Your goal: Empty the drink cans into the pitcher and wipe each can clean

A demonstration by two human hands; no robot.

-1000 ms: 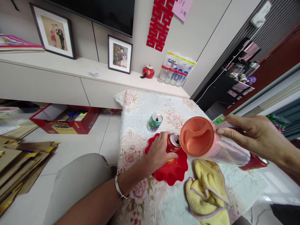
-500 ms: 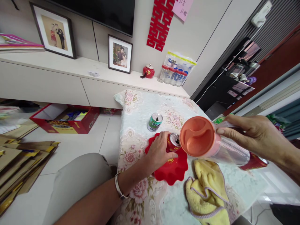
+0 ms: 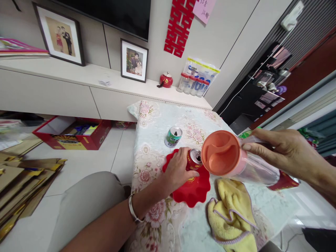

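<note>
My left hand (image 3: 178, 167) is wrapped round a red drink can (image 3: 193, 160) with its tab opened, held upright over a red scalloped plate (image 3: 195, 190). In my right hand (image 3: 283, 148) is the handle of a clear pitcher (image 3: 258, 169), tipped on its side toward the can. The pitcher's orange lid (image 3: 221, 153) meets or nearly meets the can's top edge; I cannot make out any liquid flowing. Behind the plate stands an opened green can (image 3: 173, 137). A crumpled yellow cloth (image 3: 232, 215) lies right of the plate, below the pitcher.
A floral tablecloth (image 3: 157, 119) covers the table. Partly behind the pitcher sits a red box (image 3: 283, 181). Along the wall runs a white cabinet (image 3: 110, 92) with photo frames, a red jar (image 3: 166, 80) and several glass jars. A red carton (image 3: 86, 138) and flattened cardboard (image 3: 23, 185) are on the floor.
</note>
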